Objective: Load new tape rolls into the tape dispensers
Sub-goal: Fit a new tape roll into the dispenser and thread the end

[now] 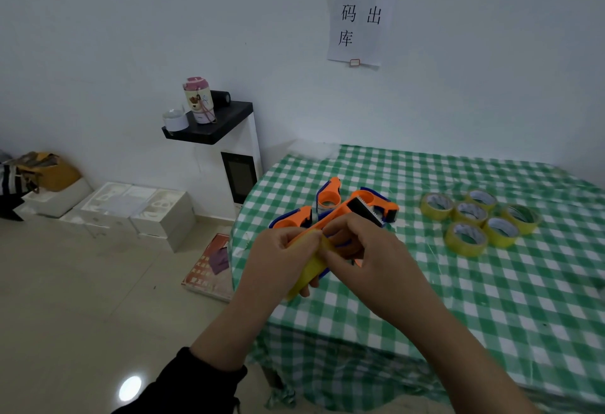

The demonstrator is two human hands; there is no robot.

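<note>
I hold an orange and blue tape dispenser (340,214) above the near left corner of the table, its black toothed blade end pointing away from me. A yellow tape roll (311,269) sits in it. My left hand (281,259) grips the roll and the dispenser's near end from the left. My right hand (363,250) curls round the dispenser from the right, its fingertips pinching at the tape on top of the roll. Three more orange dispensers (327,199) lie on the table just beyond. Several yellow tape rolls (481,217) lie flat in a cluster at the right.
The table wears a green and white checked cloth (458,299). To its left stand a white cabinet with a black top (212,125) holding a bottle and a cup, white boxes (137,207) on the floor, and a red box (212,266) against the table.
</note>
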